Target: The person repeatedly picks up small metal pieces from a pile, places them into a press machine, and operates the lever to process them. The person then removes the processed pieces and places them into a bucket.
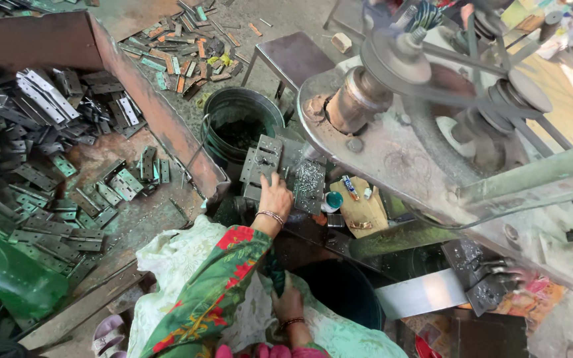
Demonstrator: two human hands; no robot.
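My left hand (274, 194), in a floral sleeve with a bangle at the wrist, reaches forward and grips the near edge of a grey perforated metal hinge plate (262, 157) on the bed of the press machine (392, 152). A second drilled plate (308, 180) lies just to its right. My right hand (289, 303), also with a bangle, stays low by my lap, closed around a dark green object (274, 270) that stands up from it. What that object is stays unclear.
A rusty tray (160, 113) on the left holds several loose hinge plates (41, 152). A black bucket (240, 122) stands behind the plate, another dark bucket (343, 292) by my lap. A belt pulley (399, 56) spins on the right. A green container (8, 275) lies at lower left, a stool (293, 56) beyond.
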